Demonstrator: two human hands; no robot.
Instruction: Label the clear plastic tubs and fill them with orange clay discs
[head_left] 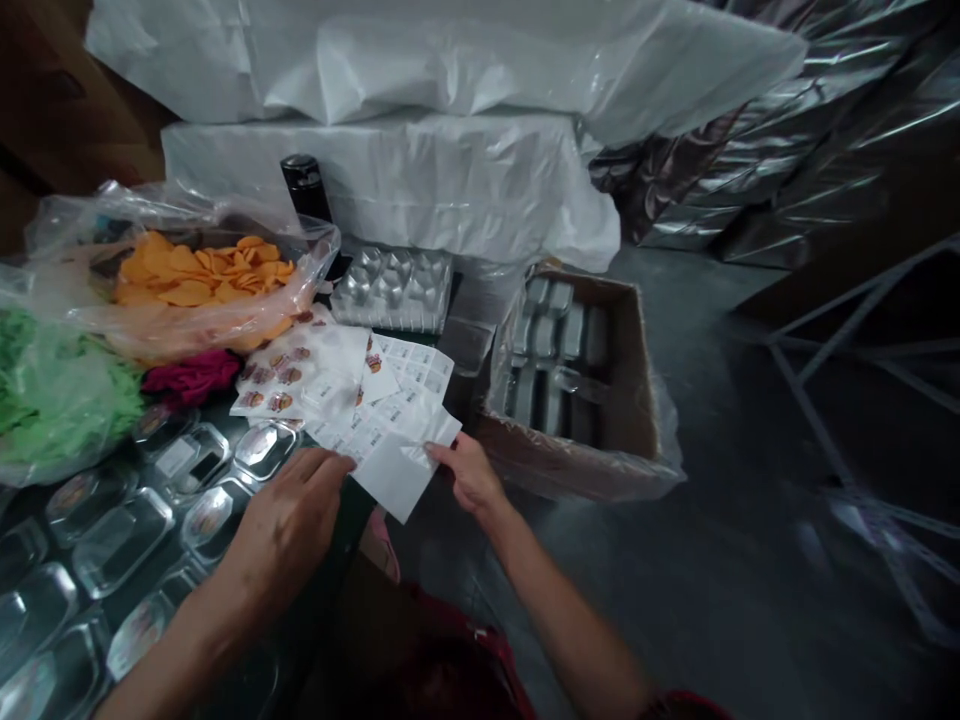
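My right hand (472, 473) pinches the right edge of a white sheet of labels (397, 475) between thumb and fingers. The lower part of that sheet is bare, and printed labels with barcodes show further up. My left hand (300, 500) is at the sheet's left edge, its fingers closed together and bent down; whatever is in them is hidden. Beyond lie more label sheets (420, 370) and a sheet of stickers with small coloured pictures (289, 375). Clear plastic containers (124, 540), some with round stickers, spread across the dark table under and left of my left arm.
A plastic-lined cardboard box (645, 370) with stacked containers stands at the right. Behind the sheets are a clear moulded tray (394, 290) and a black cylinder (306, 188). Bags of orange pieces (195, 275) and green shreds (60, 390) flank a magenta cloth (191, 378).
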